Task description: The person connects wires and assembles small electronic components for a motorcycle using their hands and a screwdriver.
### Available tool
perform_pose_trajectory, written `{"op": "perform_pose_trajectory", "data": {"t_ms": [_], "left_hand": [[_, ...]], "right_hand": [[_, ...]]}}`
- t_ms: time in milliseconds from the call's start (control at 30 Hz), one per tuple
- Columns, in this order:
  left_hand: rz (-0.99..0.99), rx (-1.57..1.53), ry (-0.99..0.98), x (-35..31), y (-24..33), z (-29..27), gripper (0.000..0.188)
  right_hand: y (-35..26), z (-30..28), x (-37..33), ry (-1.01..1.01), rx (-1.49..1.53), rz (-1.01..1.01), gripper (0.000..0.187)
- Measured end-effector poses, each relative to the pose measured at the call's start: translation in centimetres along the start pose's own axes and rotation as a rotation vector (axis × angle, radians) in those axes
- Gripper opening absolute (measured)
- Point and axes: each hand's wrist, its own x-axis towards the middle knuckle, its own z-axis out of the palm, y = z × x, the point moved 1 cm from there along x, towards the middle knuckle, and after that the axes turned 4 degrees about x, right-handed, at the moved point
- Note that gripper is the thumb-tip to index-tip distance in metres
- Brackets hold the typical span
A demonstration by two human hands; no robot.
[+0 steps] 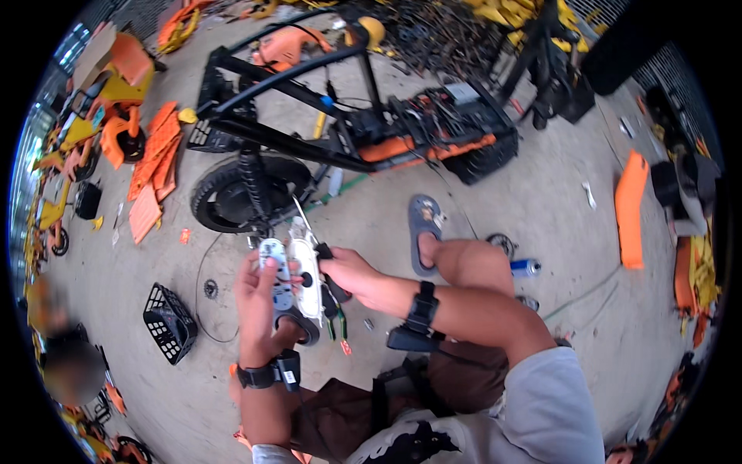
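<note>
My left hand [251,290] is closed on a pale blue, oval flat plate [273,267] with dark spots, the thumb lying across its face. Right beside it, a long white oval housing [307,290] with a dark round spot is gripped in my right hand [352,271]. A thin metal shaft [302,213] rises from a black piece by my right fingers; it looks like a screwdriver, though the fingers partly cover it. Just below the housing show green-handled pliers [337,321]. The two oval parts are held side by side above the floor.
Ahead lies a stripped black scooter frame [297,81] with a rear wheel [251,193]. A black basket [170,325] sits to the left, a blue spray can [525,267] to the right. Orange panels [631,209] and heaps of dark scrap [440,39] surround the area.
</note>
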Motion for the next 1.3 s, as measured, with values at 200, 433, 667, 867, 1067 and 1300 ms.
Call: {"op": "perform_pose_trajectory", "data": {"t_ms": [200,433,667,867,1067,1300], "left_hand": [[-0.035,0.105,-0.162,1.1,-2.5,2.2,0.022],[-0.219,-0.02,-0.255,-0.2,-5.0,4.4,0.019],[-0.309,0.031,-0.302,-0.8,-18.0,6.0,0.015],[-0.374,0.234,-0.46,-3.2,-26.9,8.9,0.022],[-0.45,0.216,-0.548,-4.6,-30.6,8.8,0.026],[-0.345,0.363,-0.584,-5.6,-36.1,8.1,0.017]], "right_hand": [[-1.1,-5.2,2.2,0.131,-0.402,-0.445,0.02],[-10.0,-6.7,-11.9,-0.072,-0.075,-0.443,0.035],[-8.1,-15.3,-26.8,0.509,-0.37,-0.674,0.03],[6.5,-32.0,-26.7,0.946,-0.733,-0.379,0.029],[14.7,-33.3,-21.1,0.645,-0.962,0.154,0.042],[26.8,-40.2,-13.1,0.452,-1.159,0.324,0.038]]}}
